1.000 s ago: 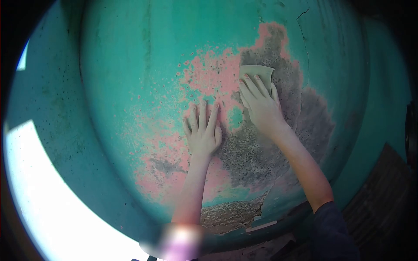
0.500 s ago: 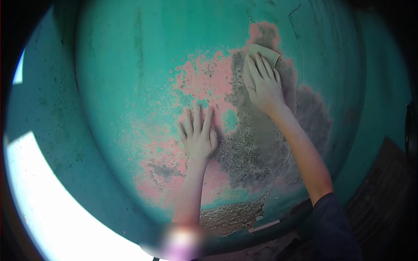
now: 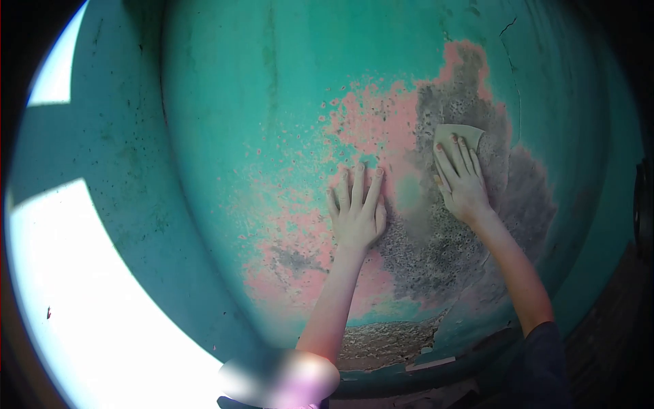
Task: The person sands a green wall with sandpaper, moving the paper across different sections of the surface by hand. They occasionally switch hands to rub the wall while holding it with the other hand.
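Note:
A worn wall (image 3: 211, 82) faces me, its green paint gone in a broad area that shows pink and rough grey. My left hand (image 3: 357, 215) lies flat on the pink part, fingers spread, with nothing in it. To its right, my right hand (image 3: 464, 180) presses a pale sheet of sandpaper (image 3: 458, 131) against the grey patch (image 3: 436, 252). The sheet's upper edge shows beyond the fingertips; the rest is under the hand. Pale dust coats both hands.
Low on the wall is a broken hollow (image 3: 388, 344) with coarse material exposed. A thin crack (image 3: 507, 27) runs down at the upper right. Bright light falls on the surface at left (image 3: 82, 286). A blurred spot covers part of the bottom edge.
My right hand has slid down the grey patch with the sandpaper. The left hand keeps its place on the wall. My view has turned left, so everything appears farther right.

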`<move>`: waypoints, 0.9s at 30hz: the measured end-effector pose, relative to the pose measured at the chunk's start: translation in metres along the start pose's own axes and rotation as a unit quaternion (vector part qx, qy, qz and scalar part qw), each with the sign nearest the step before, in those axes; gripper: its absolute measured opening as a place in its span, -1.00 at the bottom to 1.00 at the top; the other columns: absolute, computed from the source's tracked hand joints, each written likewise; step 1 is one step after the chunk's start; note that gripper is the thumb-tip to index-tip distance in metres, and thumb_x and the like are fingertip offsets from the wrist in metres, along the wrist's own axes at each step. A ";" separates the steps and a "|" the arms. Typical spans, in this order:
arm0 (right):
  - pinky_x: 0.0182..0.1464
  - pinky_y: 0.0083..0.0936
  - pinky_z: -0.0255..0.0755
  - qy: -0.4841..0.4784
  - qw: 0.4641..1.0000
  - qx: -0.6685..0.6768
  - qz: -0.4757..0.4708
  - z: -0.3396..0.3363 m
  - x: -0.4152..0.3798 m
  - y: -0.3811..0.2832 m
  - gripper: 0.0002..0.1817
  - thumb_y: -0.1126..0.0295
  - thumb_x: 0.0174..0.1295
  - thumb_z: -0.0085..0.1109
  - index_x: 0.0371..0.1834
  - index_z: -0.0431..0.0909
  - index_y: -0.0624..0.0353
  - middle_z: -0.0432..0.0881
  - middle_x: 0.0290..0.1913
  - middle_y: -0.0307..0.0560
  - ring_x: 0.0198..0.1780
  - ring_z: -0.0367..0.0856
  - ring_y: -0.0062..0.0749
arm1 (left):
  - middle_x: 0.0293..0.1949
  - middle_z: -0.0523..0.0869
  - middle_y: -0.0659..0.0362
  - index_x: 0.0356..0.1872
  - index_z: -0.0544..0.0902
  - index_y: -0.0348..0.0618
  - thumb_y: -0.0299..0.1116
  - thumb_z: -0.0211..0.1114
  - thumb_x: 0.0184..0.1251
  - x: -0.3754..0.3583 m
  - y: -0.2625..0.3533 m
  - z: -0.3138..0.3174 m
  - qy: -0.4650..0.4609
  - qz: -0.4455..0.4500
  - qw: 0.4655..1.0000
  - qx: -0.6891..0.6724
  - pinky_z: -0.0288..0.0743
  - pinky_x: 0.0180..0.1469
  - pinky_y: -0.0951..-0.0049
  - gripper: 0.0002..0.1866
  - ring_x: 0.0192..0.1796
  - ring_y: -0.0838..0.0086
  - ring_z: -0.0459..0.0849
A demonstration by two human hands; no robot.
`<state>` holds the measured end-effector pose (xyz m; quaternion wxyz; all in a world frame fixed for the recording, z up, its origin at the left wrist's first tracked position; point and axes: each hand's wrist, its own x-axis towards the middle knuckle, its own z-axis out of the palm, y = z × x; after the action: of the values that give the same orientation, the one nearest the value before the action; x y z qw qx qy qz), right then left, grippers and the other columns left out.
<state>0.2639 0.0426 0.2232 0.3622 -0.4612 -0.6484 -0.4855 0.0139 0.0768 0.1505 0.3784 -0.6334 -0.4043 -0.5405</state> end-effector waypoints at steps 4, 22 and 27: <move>0.58 0.10 -0.20 0.014 0.997 -0.022 0.070 0.016 -0.038 -0.007 -0.37 0.09 0.58 -0.24 0.64 0.03 0.06 -0.05 0.62 0.29 0.64 -0.12 0.19 | 0.57 0.25 0.12 0.51 0.38 0.29 -0.15 0.03 0.41 -0.001 0.000 0.001 0.003 0.001 1.000 -0.011 -0.15 0.54 -0.18 -0.39 0.57 0.06 0.18; 0.51 0.17 -0.01 -0.197 0.969 0.095 -0.116 0.034 -0.156 -0.041 -0.36 0.13 0.48 -0.02 0.59 0.18 0.05 0.14 0.53 0.42 0.56 0.09 0.31 | 0.59 0.19 0.08 0.54 0.33 0.22 -0.12 -0.06 0.50 -0.007 0.003 0.008 -0.009 0.008 0.999 0.049 -0.30 0.56 -0.16 -0.42 0.63 0.05 0.05; 0.52 0.15 -0.01 -0.021 0.979 0.013 0.201 0.047 -0.156 -0.063 -0.34 0.14 0.46 0.02 0.58 0.19 0.07 0.15 0.53 0.41 0.56 0.09 0.29 | 0.60 0.17 0.06 0.56 0.30 0.20 -0.10 -0.09 0.54 -0.009 0.005 0.011 -0.010 0.010 0.998 0.059 -0.29 0.56 -0.16 -0.42 0.63 0.03 0.05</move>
<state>0.2522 0.0426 0.0490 0.4445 -0.5873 -0.5566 -0.3844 0.0219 0.0840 0.1398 0.4164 -0.6193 -0.4331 -0.5055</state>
